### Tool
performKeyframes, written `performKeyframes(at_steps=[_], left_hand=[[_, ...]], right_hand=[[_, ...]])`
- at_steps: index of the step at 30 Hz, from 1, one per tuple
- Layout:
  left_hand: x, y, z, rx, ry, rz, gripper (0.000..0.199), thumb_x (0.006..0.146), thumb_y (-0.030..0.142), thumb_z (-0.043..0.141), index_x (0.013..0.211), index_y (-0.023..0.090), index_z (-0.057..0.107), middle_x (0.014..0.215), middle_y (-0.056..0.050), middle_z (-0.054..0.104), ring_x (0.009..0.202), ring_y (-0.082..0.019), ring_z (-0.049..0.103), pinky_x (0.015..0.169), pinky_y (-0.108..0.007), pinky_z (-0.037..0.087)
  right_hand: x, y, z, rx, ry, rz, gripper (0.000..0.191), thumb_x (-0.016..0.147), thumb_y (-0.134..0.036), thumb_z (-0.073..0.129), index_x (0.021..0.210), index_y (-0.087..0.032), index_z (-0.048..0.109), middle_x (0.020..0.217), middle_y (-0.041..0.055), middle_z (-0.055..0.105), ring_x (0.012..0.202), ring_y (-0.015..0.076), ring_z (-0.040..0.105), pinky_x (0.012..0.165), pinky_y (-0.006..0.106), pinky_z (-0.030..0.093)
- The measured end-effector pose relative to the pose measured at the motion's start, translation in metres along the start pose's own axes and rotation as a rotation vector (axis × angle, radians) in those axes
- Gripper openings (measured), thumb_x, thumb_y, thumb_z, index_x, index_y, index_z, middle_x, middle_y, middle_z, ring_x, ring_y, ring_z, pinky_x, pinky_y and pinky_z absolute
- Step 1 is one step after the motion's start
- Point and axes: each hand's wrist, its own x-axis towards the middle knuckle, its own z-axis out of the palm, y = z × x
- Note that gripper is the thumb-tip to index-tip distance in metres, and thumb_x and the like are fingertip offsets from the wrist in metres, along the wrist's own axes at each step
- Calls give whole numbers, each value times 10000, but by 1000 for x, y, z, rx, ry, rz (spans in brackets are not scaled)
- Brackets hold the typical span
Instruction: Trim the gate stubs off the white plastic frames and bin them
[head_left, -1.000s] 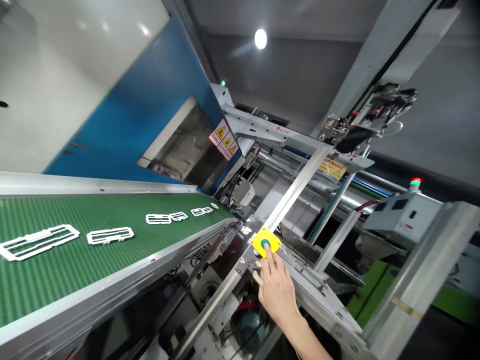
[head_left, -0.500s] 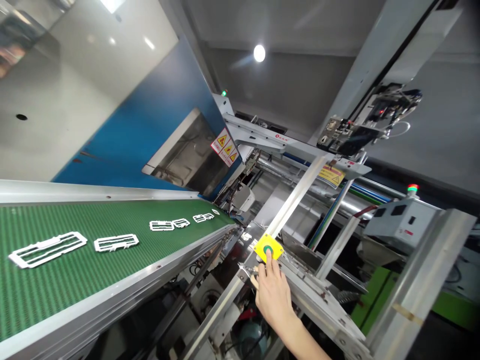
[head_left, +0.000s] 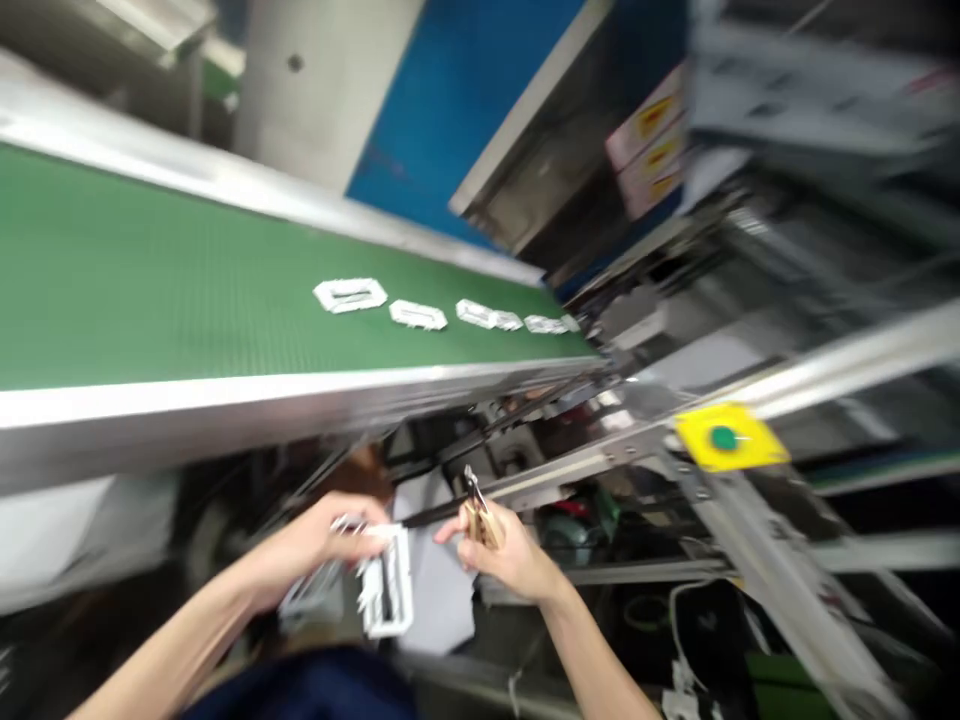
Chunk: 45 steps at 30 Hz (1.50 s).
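My left hand [head_left: 341, 535] is closed round white plastic frames [head_left: 388, 585] at the lower middle; one hangs below the fingers, and how many there are cannot be told through the blur. To its right, my right hand [head_left: 499, 550] grips small pliers [head_left: 480, 510] with tan handles, their metal tip pointing up. The two hands are apart. Above them, several more white frames [head_left: 350, 294] lie in a row on a green conveyor belt [head_left: 187, 290].
A yellow plate with a green button [head_left: 724, 438] sits on a metal frame at the right. Behind the belt stands a blue and grey machine [head_left: 450, 120] with warning labels. A metal rail [head_left: 225, 395] edges the belt's near side.
The view has swung down and left. My right hand has left the green button and now holds pliers lower down. My left hand has come into view with white frames.
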Motion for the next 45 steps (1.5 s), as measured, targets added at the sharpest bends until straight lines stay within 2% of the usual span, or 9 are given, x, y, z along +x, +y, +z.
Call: performKeyframes(at_steps=[3,7,13,17,25,31,37,40,45], left_hand=[[-25,-19,-3,-151,47,-38,213,709,291,729,759,97,658,671,-30,609,629,-135,520,593,-251,404],[-44,-27,-9,-280,60,-89,205,727,275,713,785,86,658,615,-35,592,501,-116,498,512,-253,402],[-82,-24,5,-202,291,-108,206,797,300,642,875,113,610,768,-45,617,657,-141,548,610,-264,447],[-97,-17,15,107,371,-151,204,873,326,523,886,136,598,817,-35,625,766,-164,571,686,-259,445],[-101,-12,30,467,358,-279,63,854,188,507,804,171,542,741,13,617,685,-133,566,596,-204,384],[-95,-18,36,507,335,-287,96,854,165,465,759,168,481,715,4,580,641,-135,533,561,-209,364],[-92,-22,36,515,333,-279,118,849,175,459,733,165,475,678,4,539,607,-135,482,539,-221,328],[-90,-22,36,552,331,-283,119,837,174,463,718,167,463,644,21,493,579,-125,433,531,-224,308],[-87,-19,37,539,317,-293,111,831,154,447,721,168,450,642,29,469,586,-121,411,538,-220,306]], right_hand=[[29,38,56,483,-278,26,425,661,-509,701,862,-199,491,655,-15,537,539,101,471,536,234,402],[39,55,107,674,-435,104,464,603,-478,752,917,-192,565,726,17,569,574,116,496,587,263,421],[33,58,129,597,-414,77,363,622,-330,763,877,-196,542,746,-7,540,674,127,510,680,267,432],[28,62,136,517,-404,80,348,642,-256,755,869,-211,495,739,-38,504,659,102,474,648,234,425],[18,71,141,300,-436,76,390,679,-321,735,977,-206,511,767,-35,518,678,100,484,692,244,429],[15,74,137,260,-452,52,433,688,-351,720,1040,-199,518,837,-6,567,711,111,514,704,246,444],[16,74,116,158,-505,28,306,746,-371,660,943,-208,494,809,-7,579,695,117,532,683,243,443],[22,75,96,-80,-465,-29,271,812,-400,569,992,-210,497,852,18,608,690,131,546,682,262,445],[38,64,64,-590,-438,-291,283,816,-400,563,1029,-214,545,1025,51,615,945,196,560,856,326,407]])
